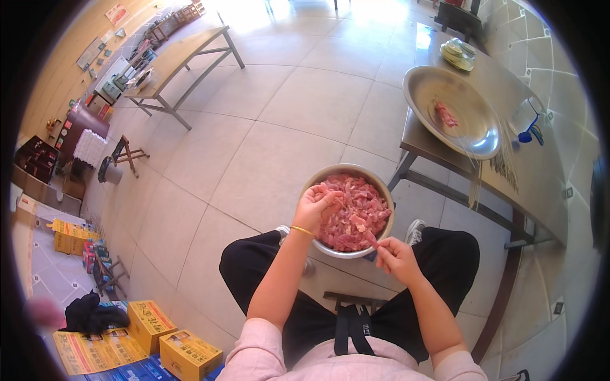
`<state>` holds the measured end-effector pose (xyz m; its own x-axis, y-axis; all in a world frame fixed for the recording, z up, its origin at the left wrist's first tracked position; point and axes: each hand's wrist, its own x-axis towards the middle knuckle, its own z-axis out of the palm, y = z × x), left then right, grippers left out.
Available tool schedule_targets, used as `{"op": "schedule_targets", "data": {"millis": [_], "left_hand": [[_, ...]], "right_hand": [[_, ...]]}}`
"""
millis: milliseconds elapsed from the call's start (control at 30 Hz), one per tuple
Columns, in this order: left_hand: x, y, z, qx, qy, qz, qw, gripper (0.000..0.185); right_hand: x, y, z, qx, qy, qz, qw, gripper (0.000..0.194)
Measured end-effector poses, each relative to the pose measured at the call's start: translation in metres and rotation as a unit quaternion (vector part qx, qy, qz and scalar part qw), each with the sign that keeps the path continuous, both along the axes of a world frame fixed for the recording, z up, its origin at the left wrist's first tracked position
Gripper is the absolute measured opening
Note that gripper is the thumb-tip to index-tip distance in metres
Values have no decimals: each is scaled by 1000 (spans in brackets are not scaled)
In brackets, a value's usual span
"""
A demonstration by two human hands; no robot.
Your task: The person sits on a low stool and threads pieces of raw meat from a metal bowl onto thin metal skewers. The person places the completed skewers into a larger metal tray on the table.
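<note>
Between my knees stands a round metal bowl (387, 186) heaped with small pieces of raw meat (355, 200). Above its left side, my left hand (315, 205) pinches what looks like a thin skewer (342, 204), largely lost against the meat. The thumb and fingers of my right hand (396, 258), at the bowl's near right rim, grip a strip of raw meat (370, 237). Whether that strip is on the skewer I cannot tell. To the right, a wide metal basin (469, 107) holds some skewered meat (446, 114), with its sticks reaching over the near rim.
A metal-topped table (533, 185) along the right wall bears the basin, several loose skewers (505, 164), stacked plates (458, 55) and a clear jug (523, 116). Yellow cartons (190, 355) sit at lower left. Beyond are a folding stool (128, 155) and another table (186, 57).
</note>
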<state>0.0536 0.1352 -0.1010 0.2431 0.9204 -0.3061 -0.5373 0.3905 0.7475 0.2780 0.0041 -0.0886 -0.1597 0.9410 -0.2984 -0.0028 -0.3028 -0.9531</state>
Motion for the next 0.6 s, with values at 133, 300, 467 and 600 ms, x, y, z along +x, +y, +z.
{"op": "schedule_targets", "data": {"millis": [133, 300, 467, 600], "left_hand": [[-3, 2, -2, 6, 3, 27, 1000, 17], [-1, 1, -1, -2, 7, 59, 998, 18], [1, 1, -2, 4, 11, 71, 997, 16], [3, -1, -2, 3, 17, 63, 998, 17]], "right_hand": [[-1, 0, -1, -2, -9, 4, 1000, 12], [-1, 0, 0, 3, -21, 4, 1000, 12], [-2, 0, 1, 8, -20, 9, 1000, 13], [-2, 0, 1, 4, -35, 5, 999, 13]]}}
